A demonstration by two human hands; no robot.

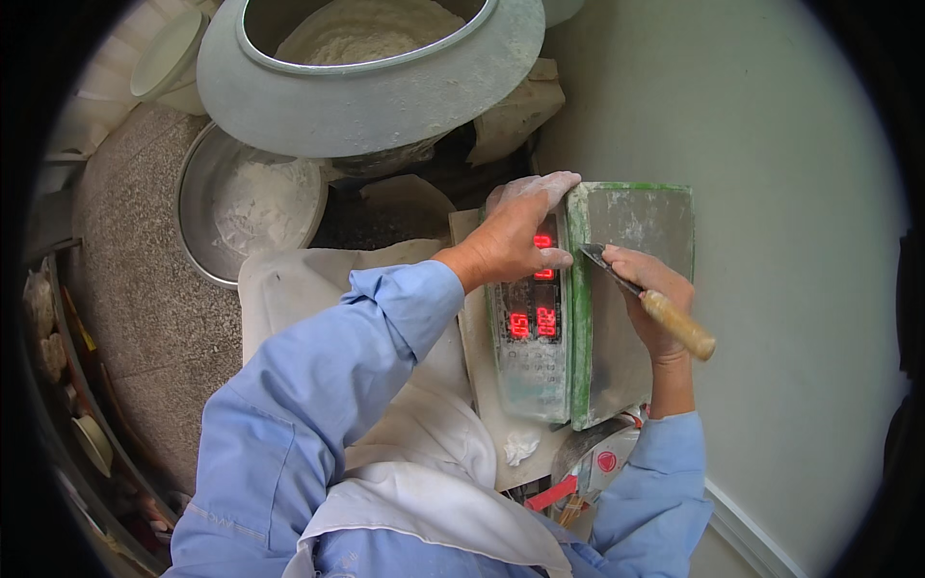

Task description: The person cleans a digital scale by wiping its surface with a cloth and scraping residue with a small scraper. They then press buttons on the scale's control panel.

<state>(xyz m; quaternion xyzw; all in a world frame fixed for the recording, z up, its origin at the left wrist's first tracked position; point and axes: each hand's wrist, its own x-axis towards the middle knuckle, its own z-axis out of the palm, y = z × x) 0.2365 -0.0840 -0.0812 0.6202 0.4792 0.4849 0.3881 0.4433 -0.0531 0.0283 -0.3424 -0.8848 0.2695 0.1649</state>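
Observation:
An electronic scale (540, 356) with a red lit display and a floury metal weighing pan (641, 217) with green edging stands at the edge of a pale worktable (771, 193). My left hand (515, 231) rests on the scale's display panel and grips its top edge. My right hand (647, 289) holds a knife with a wooden handle (679, 323). The dark blade (602, 260) lies flat against the pan's left edge.
A large metal mixer bowl (371, 91) holding white dough sits at the top. Below it, a round steel basin (241, 207) with flour rests on the speckled floor. A white apron (424, 424) covers my front. Shelves with small items run along the left rim.

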